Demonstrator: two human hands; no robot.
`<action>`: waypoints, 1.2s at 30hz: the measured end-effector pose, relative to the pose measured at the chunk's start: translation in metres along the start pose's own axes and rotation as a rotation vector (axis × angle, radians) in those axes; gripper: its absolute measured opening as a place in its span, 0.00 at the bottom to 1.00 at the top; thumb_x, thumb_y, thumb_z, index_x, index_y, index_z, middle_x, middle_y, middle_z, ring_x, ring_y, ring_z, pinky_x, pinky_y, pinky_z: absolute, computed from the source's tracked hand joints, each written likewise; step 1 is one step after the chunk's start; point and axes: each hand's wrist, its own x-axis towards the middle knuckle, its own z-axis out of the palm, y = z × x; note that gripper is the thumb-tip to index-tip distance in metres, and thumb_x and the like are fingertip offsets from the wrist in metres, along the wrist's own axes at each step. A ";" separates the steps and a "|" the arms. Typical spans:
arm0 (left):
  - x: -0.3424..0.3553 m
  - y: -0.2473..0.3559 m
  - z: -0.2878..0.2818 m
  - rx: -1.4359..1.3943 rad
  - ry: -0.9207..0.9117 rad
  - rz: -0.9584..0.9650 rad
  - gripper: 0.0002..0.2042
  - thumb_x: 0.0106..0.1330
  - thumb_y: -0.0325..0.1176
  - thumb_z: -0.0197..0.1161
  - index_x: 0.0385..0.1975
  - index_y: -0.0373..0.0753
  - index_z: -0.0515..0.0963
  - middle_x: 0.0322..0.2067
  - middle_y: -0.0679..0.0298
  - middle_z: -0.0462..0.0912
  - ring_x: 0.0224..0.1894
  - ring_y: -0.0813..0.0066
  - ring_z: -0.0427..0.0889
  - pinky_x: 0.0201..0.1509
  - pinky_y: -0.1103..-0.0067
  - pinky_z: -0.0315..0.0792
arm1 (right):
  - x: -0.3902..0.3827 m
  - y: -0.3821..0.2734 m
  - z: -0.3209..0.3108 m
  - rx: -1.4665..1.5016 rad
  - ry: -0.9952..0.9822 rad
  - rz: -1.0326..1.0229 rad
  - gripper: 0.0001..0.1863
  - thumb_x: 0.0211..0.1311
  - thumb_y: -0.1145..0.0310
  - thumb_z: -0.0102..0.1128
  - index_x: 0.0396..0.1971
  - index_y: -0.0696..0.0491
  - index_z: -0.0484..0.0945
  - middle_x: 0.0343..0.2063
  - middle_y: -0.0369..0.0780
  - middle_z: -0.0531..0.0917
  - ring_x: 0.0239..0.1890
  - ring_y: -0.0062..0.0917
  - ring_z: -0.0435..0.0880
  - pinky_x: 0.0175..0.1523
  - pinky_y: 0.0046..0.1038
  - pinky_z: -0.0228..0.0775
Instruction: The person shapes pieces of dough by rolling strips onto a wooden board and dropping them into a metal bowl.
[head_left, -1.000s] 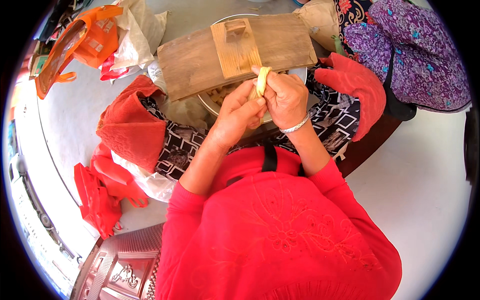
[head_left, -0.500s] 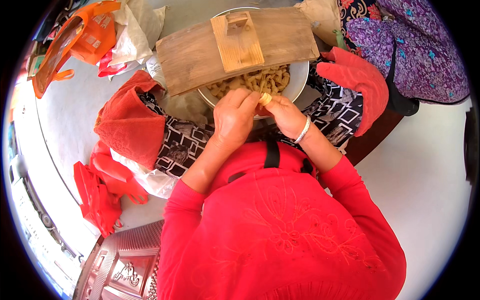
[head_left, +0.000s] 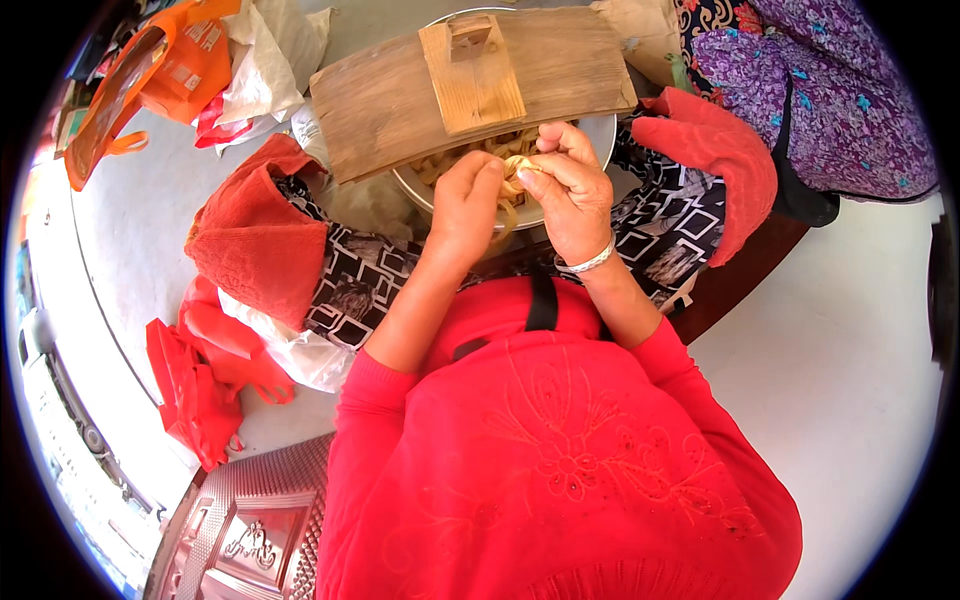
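Observation:
My left hand (head_left: 462,210) and my right hand (head_left: 578,205) meet over the near side of a round metal basin (head_left: 604,160). Pinched between their fingers is a pale yellow, soft strip (head_left: 515,180), looped on itself, with an end hanging below my left fingertips. Both hands are closed on it, though two right fingers stand up, loosely curled. Many knotted yellowish pieces (head_left: 432,168) of similar look lie in the basin. A wooden board (head_left: 370,115) rests across the basin, hiding its far part. On the board is a lighter wooden plate (head_left: 480,100) with a small block.
An orange bag (head_left: 190,75) and a white bag (head_left: 280,60) lie at the far left, a red bag (head_left: 195,390) nearer. Red cloths (head_left: 265,235) cover my knees. Someone in purple patterned clothing (head_left: 830,110) sits at the right. A carved brown panel (head_left: 255,530) stands lower left.
My right hand has turned and risen, its fingers lifting off the strip's far side. The strip now shows as an open loop with a hanging end, where before only a small coil showed.

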 end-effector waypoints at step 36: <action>0.088 0.012 -0.070 0.236 0.047 0.206 0.07 0.66 0.31 0.57 0.35 0.35 0.78 0.24 0.72 0.75 0.23 0.85 0.69 0.26 0.86 0.63 | 0.103 0.013 -0.006 -0.334 -0.383 0.151 0.04 0.56 0.71 0.60 0.30 0.55 0.79 0.24 0.42 0.81 0.27 0.31 0.80 0.36 0.29 0.71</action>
